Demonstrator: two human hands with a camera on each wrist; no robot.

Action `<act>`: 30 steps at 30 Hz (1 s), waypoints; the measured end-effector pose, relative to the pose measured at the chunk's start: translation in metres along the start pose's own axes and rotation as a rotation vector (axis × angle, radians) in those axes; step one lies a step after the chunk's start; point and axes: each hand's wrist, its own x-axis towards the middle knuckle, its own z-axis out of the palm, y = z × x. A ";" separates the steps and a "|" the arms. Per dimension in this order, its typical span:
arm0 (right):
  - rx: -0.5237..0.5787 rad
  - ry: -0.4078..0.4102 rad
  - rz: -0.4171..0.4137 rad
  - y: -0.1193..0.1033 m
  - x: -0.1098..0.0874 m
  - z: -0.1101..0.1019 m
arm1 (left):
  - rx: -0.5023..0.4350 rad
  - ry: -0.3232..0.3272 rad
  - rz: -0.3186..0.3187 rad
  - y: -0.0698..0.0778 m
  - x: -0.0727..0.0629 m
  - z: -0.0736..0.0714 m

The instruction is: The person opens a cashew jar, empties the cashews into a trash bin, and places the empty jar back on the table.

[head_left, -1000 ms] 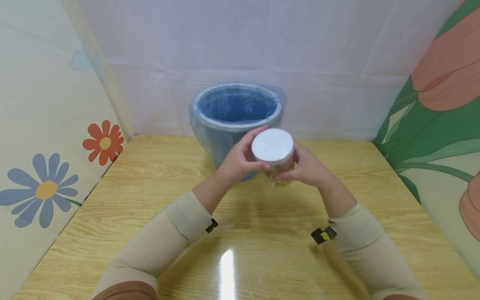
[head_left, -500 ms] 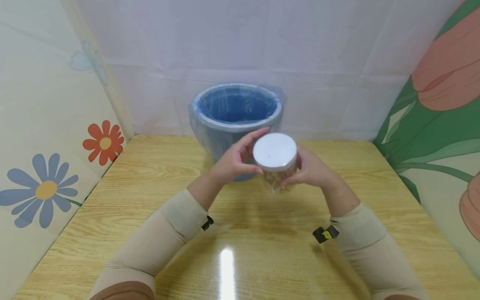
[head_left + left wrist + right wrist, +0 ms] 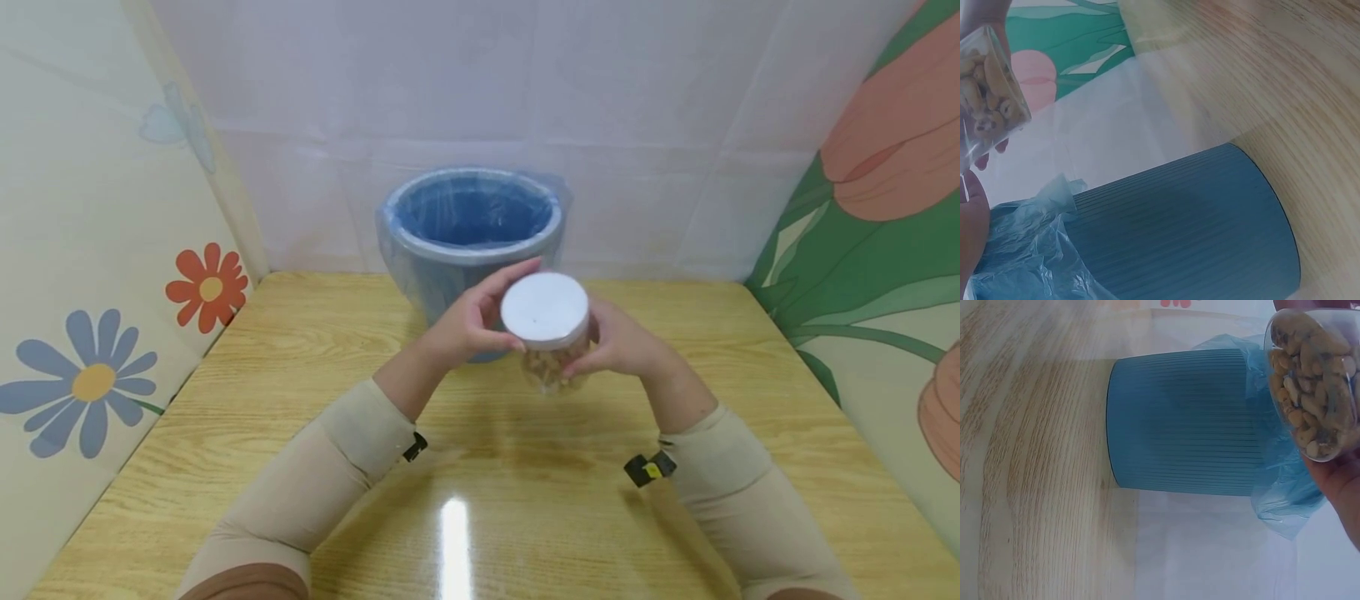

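Note:
A clear jar (image 3: 551,367) of nuts, with a white lid (image 3: 545,307), is held up above the table in front of the bin, tilted a little. My right hand (image 3: 622,337) grips the jar's body from the right, its thumb across the front. On the left side, my left hand (image 3: 476,321) curls round the lid's edge, thumb in front and index finger behind. Cashew-like nuts (image 3: 1316,387) show through the jar wall in the right wrist view. In the left wrist view the jar (image 3: 988,94) is cut off by the frame edge.
A ribbed blue bin (image 3: 442,283) lined with a translucent blue bag (image 3: 1029,237) stands at the table's back, just behind the hands. The wood-grain table (image 3: 337,333) meets a white back sheet (image 3: 637,167) and flower-printed side panels.
Both hands have brought the jar slightly lower and nearer to me. The left thumb has slid left along the lid's edge. The bin has stayed put.

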 end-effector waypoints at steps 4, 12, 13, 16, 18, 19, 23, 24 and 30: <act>0.002 0.007 0.006 0.000 0.000 0.000 | 0.015 0.001 0.001 0.000 0.000 0.002; -0.075 0.073 0.045 -0.002 0.002 0.001 | 0.015 0.064 0.021 -0.003 0.001 0.005; -0.088 0.085 0.054 -0.001 0.002 0.001 | 0.019 0.077 0.025 -0.003 0.001 0.005; -0.117 0.114 0.077 -0.001 0.003 0.001 | 0.037 0.121 0.025 -0.002 0.001 0.008; -0.129 0.133 0.087 0.000 0.004 0.002 | 0.051 0.150 0.025 -0.002 0.001 0.009; -0.137 0.143 0.087 0.000 0.004 0.003 | 0.058 0.165 0.027 -0.002 0.002 0.010; -0.168 0.193 0.099 0.000 0.006 0.005 | 0.069 0.226 0.049 -0.003 0.002 0.012; -0.177 0.205 0.106 -0.001 0.007 0.006 | 0.069 0.240 0.056 -0.003 0.002 0.012; -0.192 0.244 0.149 -0.013 0.010 0.010 | 0.093 0.289 0.070 -0.005 0.002 0.014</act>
